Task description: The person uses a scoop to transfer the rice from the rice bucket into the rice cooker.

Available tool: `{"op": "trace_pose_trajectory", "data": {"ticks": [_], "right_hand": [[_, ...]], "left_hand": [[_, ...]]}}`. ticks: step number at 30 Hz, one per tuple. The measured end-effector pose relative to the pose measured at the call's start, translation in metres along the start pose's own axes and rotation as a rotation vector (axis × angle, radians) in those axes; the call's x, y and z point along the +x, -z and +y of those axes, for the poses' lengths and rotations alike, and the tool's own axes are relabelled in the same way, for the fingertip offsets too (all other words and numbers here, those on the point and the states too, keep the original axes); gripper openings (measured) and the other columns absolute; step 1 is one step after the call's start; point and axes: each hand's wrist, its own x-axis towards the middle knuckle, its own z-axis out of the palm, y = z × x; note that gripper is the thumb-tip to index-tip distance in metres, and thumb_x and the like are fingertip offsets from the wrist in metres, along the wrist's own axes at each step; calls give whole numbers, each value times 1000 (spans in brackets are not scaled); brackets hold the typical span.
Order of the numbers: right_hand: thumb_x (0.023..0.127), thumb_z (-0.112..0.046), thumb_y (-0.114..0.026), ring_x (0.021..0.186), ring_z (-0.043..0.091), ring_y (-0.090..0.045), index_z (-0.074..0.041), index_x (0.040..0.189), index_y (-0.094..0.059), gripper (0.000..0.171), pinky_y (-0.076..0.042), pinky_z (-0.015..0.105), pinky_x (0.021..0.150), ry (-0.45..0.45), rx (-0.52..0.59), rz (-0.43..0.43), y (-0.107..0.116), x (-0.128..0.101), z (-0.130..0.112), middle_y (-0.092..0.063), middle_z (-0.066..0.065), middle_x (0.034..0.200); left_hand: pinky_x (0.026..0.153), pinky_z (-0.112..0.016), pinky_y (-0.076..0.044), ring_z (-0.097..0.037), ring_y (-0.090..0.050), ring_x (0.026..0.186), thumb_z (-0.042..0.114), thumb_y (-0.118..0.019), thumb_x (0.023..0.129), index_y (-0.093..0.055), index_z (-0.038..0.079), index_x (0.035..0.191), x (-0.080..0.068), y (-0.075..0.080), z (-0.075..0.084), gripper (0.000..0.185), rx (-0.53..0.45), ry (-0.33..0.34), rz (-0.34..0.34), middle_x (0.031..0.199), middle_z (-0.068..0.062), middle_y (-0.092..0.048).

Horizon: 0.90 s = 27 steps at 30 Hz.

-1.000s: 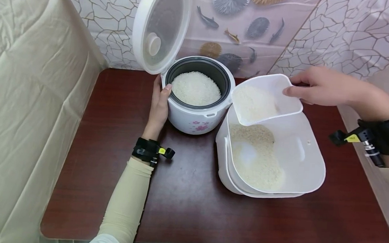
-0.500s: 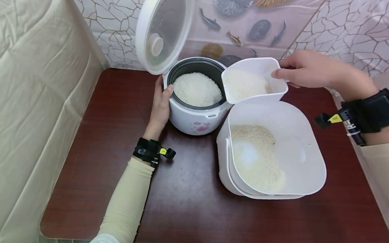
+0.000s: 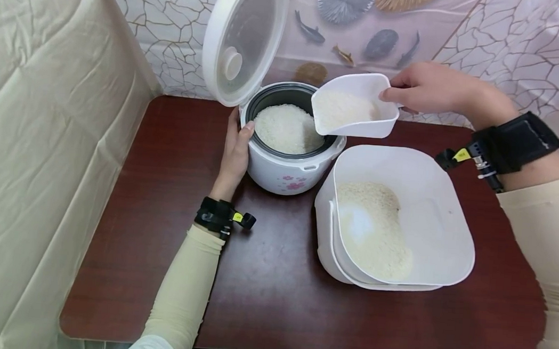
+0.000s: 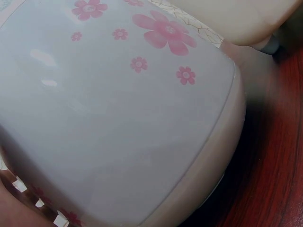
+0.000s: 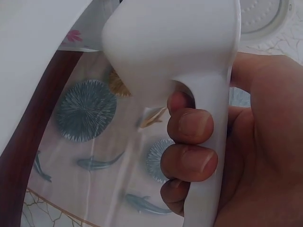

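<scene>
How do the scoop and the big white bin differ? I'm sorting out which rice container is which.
The scoop is small, held in the air by the right hand over the cooker's rim; the bin is far larger and sits on the table. The scoop is tilted and looks nearly full; the bin's rice covers only its left part. Both are white plastic and hold rice.

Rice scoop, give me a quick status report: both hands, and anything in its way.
Right hand grips rice scoop by its handle, over the cooker's rim. Left hand rests on rice cooker. Lid up, nothing in the way.
</scene>
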Motion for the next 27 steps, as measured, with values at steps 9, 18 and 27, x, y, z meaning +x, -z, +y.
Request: {"op": "trace_pose_trajectory", "data": {"ticks": [9, 18, 27], "right_hand": [[111, -42, -46, 68, 26, -51, -3, 108, -72, 47, -38, 37, 60, 4, -30, -27, -4, 15, -8, -56, 6, 72], [110, -41, -47, 67, 25, -52, -5, 98, -72, 46, -39, 37, 62, 29, -51, -31, -7, 21, -10, -58, 6, 71], [110, -41, -47, 66, 25, -52, -3, 101, -72, 46, -39, 37, 61, 22, -82, -19, -8, 22, -11, -56, 6, 70]], "left_hand": [[123, -30, -24, -14, -35, 150, 47, -49, 95, -23, 6, 167, 1, -1, 1, 87, 14, 3, 7, 168, -9, -33], [122, -29, -27, -15, -38, 149, 46, -49, 95, -24, 1, 166, 2, -2, 1, 88, 11, -18, 23, 166, -12, -36], [122, -28, -26, -15, -37, 149, 47, -49, 95, -23, 1, 166, 1, -2, 0, 88, 24, -6, 25, 166, -12, -36]]}}
